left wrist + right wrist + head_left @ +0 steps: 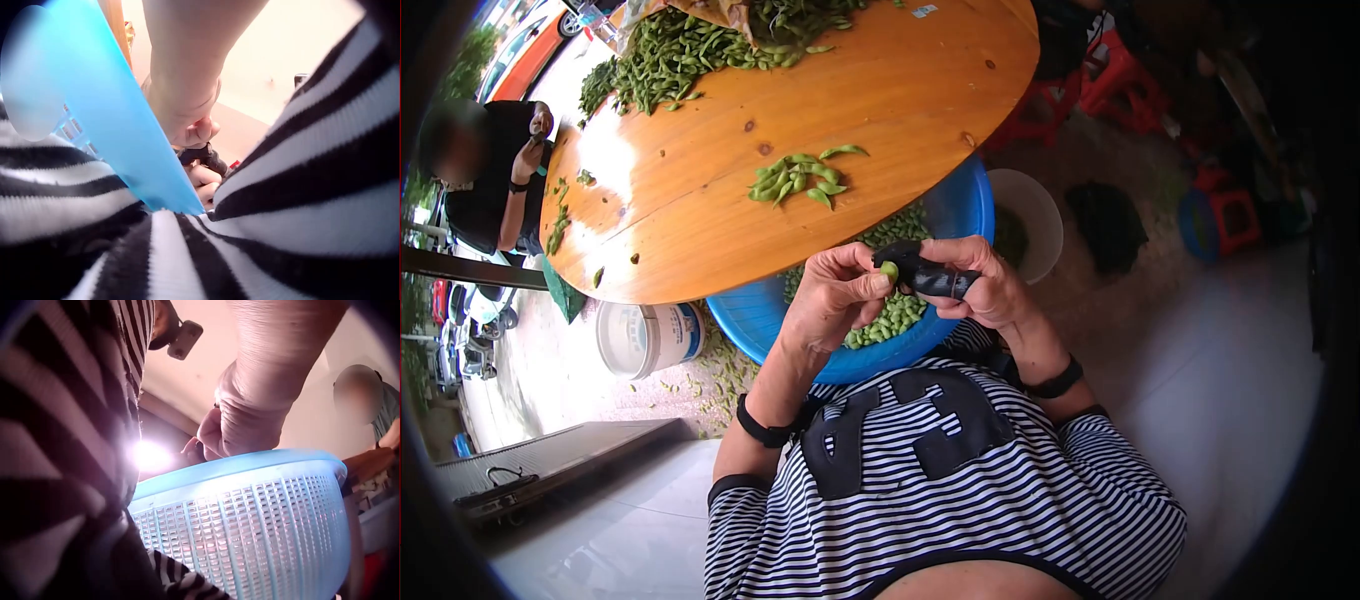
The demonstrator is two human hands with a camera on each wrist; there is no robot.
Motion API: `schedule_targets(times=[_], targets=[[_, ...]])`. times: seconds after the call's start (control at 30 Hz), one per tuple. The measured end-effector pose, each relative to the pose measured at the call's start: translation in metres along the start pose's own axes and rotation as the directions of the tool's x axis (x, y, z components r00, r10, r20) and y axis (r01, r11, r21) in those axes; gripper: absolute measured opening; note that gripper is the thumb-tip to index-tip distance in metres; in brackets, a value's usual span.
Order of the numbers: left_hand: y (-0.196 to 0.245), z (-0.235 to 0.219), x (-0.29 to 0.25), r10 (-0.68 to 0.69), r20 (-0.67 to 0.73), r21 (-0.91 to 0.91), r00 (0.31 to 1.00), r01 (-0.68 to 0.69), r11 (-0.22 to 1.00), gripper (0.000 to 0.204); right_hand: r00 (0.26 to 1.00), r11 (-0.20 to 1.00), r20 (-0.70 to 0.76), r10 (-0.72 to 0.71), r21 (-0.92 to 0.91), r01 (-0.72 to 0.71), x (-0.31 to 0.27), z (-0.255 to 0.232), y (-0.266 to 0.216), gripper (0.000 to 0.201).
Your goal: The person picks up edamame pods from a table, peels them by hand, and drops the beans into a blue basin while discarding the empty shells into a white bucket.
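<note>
In the head view both hands meet above a blue basket (752, 338) holding shelled green soybeans (892, 322). My left hand (825, 295) pinches a green soybean pod (889, 270) between thumb and fingers. My right hand (990, 285) comes from the other side, fingers curled, with glossy black covers (945, 282) on what look like thumb and index finger. Their black tips close on the same pod, hiding part of it. In the left wrist view the basket wall and striped shirt partly hide the hands. The right wrist view shows the right hand (250, 422) over the basket's rim.
Beyond the basket is a wooden table (700, 235) with a small group of pods (795, 180) and a large heap (690, 60). White buckets (632, 340) (1045, 225) flank the basket. Pod scraps (715, 380) litter the floor. Another person (490, 185) sits at the left.
</note>
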State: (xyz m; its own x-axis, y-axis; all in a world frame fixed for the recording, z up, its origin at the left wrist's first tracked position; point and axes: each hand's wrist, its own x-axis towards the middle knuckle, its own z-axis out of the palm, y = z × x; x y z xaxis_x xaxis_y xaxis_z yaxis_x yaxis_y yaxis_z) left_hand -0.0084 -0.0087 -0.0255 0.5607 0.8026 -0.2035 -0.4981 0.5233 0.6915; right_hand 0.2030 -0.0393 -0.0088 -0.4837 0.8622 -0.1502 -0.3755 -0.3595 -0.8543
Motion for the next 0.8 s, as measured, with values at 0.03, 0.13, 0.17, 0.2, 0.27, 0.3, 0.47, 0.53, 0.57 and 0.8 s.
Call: schedule_targets(times=[0.03,0.13,0.17,0.2,0.27,0.3,0.47,0.53,0.57,0.8], targets=[[-0.001,-0.003,0.001,-0.022,0.033,-0.017,0.999,0.023,1.0,0.011,0.997,0.994,0.056,-0.047,0.099,0.041,0.001,-0.002,0.003,0.045],[0.0,-0.002,0.002,-0.063,0.031,-0.017,0.998,0.064,0.998,0.011,0.984,0.978,0.166,-0.068,0.206,0.033,0.005,-0.015,0.01,0.047],[0.002,0.0,0.001,-0.08,-0.001,-0.003,0.997,0.08,0.997,0.011,0.974,0.978,0.223,-0.037,0.207,-0.01,0.005,-0.018,0.011,0.048],[0.003,0.0,0.001,-0.081,0.0,-0.003,0.997,0.081,0.997,0.011,0.974,0.978,0.221,-0.038,0.207,-0.009,0.005,-0.016,0.009,0.048],[0.004,0.0,-0.004,0.018,-0.101,0.406,0.995,0.025,0.913,0.012,0.928,0.626,0.108,-0.355,-0.711,0.322,0.004,-0.006,0.006,0.048],[0.002,0.003,-0.007,0.03,-0.176,0.537,0.984,0.07,0.841,0.013,0.881,0.478,0.035,-0.472,-0.829,0.29,0.002,0.0,0.006,0.049],[-0.008,-0.007,-0.012,0.382,0.152,0.972,0.912,-0.207,0.107,0.004,0.866,0.516,-0.102,-0.49,-0.834,0.194,-0.006,-0.008,-0.01,0.042],[-0.007,-0.008,-0.013,0.381,0.154,0.98,0.912,-0.189,0.056,0.003,0.867,0.528,-0.112,-0.485,-0.828,0.188,-0.005,-0.009,-0.006,0.04],[-0.004,-0.005,-0.013,0.333,0.138,0.972,0.933,-0.192,0.135,0.004,0.854,0.519,-0.102,-0.51,-0.828,0.211,-0.003,-0.008,-0.002,0.038],[0.006,0.024,-0.003,0.049,0.048,0.542,0.998,-0.067,0.838,0.018,0.791,0.484,-0.082,-0.607,-0.827,0.285,0.008,0.014,0.001,0.034]])
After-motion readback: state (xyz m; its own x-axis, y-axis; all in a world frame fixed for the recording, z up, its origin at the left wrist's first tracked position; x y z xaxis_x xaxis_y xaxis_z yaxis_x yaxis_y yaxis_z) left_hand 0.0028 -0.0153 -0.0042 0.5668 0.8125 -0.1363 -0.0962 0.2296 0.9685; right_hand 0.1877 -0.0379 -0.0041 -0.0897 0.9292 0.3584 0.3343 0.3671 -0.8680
